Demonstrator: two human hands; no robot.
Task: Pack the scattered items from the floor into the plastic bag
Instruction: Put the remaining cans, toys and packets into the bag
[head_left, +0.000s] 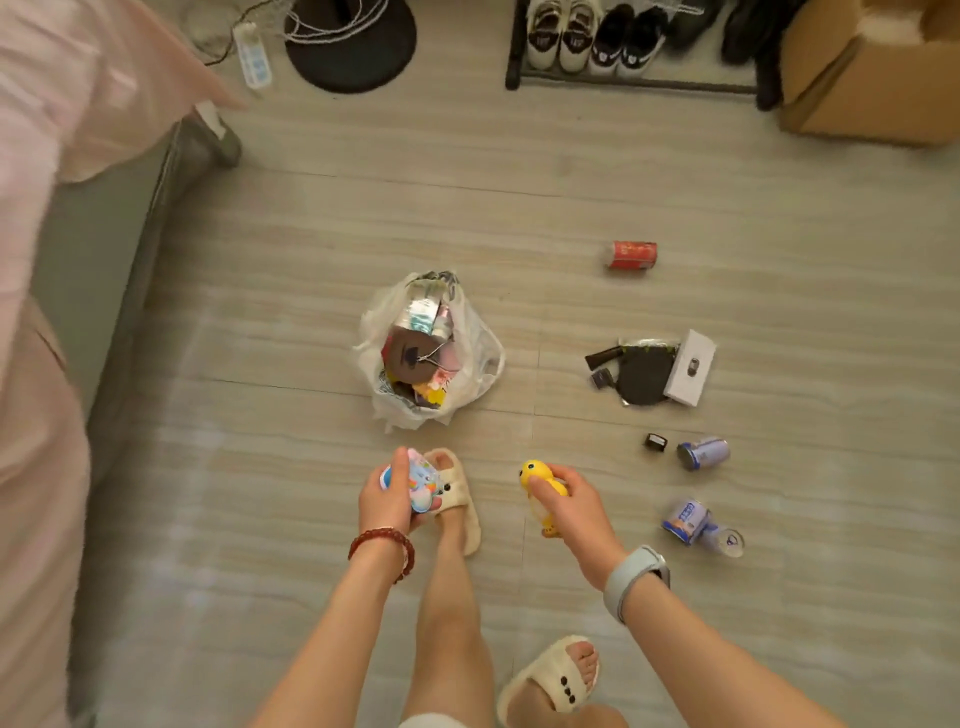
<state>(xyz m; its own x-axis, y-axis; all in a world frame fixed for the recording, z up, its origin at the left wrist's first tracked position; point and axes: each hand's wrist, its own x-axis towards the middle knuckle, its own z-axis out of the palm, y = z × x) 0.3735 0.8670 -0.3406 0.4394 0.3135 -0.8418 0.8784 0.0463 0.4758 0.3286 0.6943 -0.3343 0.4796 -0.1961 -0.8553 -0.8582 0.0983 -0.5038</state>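
Both hands hold toys above the floor (675, 182), short of the bag (483, 358).
Left hand (387, 499) fingers wrap a pastel toy (422, 483); right hand (569, 501) fingers grip a yellow duck (535, 475). The bag (open, already part full) sits just ahead; a red can (631, 255), paddle (644, 376) and blue cans (704, 453) lie to its right.

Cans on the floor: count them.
3 cans: red can far right, purple can beside a small black box, blue can nearest. The bag may hide more.
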